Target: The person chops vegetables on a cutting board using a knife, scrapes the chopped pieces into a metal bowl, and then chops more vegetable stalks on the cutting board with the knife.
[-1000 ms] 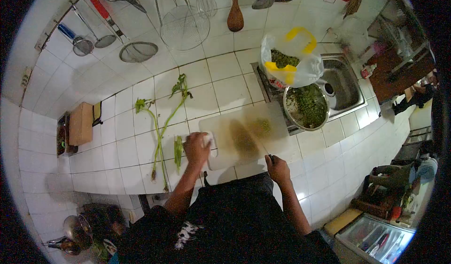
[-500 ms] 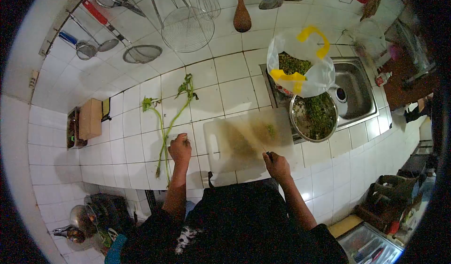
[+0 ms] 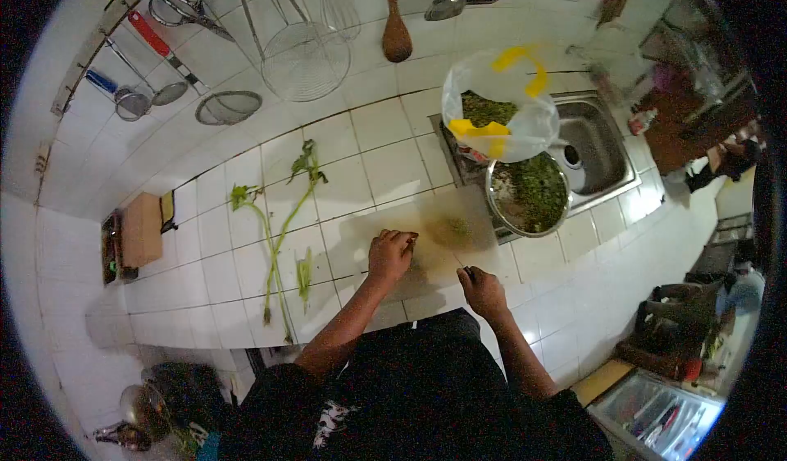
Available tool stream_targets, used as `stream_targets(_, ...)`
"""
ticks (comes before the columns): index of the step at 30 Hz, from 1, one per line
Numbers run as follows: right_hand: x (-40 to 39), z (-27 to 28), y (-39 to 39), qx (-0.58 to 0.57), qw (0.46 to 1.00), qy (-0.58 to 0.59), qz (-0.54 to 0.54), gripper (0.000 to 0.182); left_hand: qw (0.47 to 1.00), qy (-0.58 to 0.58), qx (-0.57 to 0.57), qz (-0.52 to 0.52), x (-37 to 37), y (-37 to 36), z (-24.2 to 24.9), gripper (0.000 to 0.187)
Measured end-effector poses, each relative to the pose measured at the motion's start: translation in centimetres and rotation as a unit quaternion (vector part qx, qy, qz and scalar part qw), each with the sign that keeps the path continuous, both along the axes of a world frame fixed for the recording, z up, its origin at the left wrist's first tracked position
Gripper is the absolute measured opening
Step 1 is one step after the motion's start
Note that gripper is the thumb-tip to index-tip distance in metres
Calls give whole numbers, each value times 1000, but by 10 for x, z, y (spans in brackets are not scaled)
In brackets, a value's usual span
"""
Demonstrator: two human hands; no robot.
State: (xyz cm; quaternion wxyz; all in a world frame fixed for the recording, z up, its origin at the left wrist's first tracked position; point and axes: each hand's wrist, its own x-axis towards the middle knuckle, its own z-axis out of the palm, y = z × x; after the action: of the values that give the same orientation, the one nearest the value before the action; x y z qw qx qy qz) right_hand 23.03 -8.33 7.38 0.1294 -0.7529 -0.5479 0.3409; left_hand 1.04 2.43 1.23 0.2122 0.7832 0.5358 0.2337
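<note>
My right hand (image 3: 482, 291) is closed round the dark handle of a knife at the near right edge of the cutting board. The blade is thin and hard to make out. Over the left part of the whitish cutting board (image 3: 393, 223), my left hand (image 3: 391, 256) has its fingers curled down; whatever they hold is hidden. A small heap of chopped greens (image 3: 457, 227) lies on the board's brown-stained right side. To the left, short pale-green stalk pieces (image 3: 304, 276) lie on the tiles, beside two long leafy stalks (image 3: 283, 235).
A steel bowl of chopped greens (image 3: 541, 194) stands right of the board. Behind it is a plastic bag with yellow handles (image 3: 541, 125), also holding greens, beside the sink (image 3: 607, 153). A brown box (image 3: 141, 230) stands far left. Strainers and a wooden spoon (image 3: 398, 38) hang on the wall.
My left hand has moved right, from beside the long stalks onto the cutting board. The short stalk pieces now show where it was. My right hand stays on the knife; the view has shifted slightly.
</note>
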Motion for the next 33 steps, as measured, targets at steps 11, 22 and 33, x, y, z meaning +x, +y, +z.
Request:
stream_targets(11, -46, -6, -67, -22, 996, -33, -77, 55, 1000, -16, 18, -12, 7, -7, -26, 20)
stream_targets(22, -47, -11, -59, -83, 995, -32, -37, 53, 999, -31, -21, 8, 10, 0, -20, 18)
stream_targets(33, -33, -8, -55, -75, 997, -14, -14, 52, 999, -25, 12, 19, 7, -5, -27, 18)
